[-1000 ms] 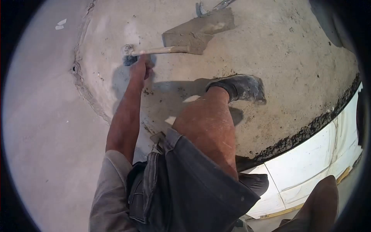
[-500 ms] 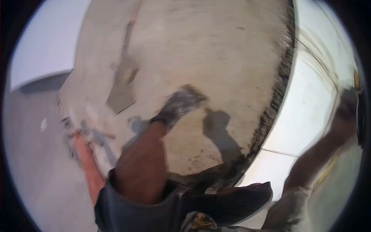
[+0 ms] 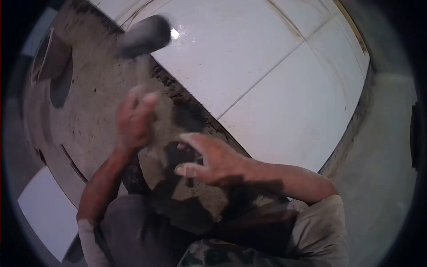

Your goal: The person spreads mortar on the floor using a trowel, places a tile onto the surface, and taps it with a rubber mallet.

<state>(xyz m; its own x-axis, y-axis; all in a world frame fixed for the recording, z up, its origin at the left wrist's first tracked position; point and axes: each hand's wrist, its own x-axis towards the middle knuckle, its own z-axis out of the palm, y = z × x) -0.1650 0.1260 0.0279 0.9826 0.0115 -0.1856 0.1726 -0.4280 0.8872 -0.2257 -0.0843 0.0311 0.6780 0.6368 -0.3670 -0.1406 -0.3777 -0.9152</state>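
My left hand (image 3: 135,120) is closed round the handle of a rubber mallet (image 3: 147,36). The mallet's dark grey head is blurred and raised over the near edge of the white floor tiles (image 3: 262,49). My right hand (image 3: 211,159) has its thumb and fingers apart with nothing in them, above the sandy bed (image 3: 91,95) beside the tile edge. Its palm side is partly hidden.
At the upper left a bucket (image 3: 55,55) lies tilted on the bedding. A loose white tile (image 3: 46,213) is at the lower left, near a thin dark strip (image 3: 73,162). Grey floor (image 3: 382,178) lies beyond the tiles on the right.
The view has swung toward the tiles. My hands, earlier wide apart at both sides, are now close together in front of me, the left with the mallet raised. The flat-bladed tool has left view.
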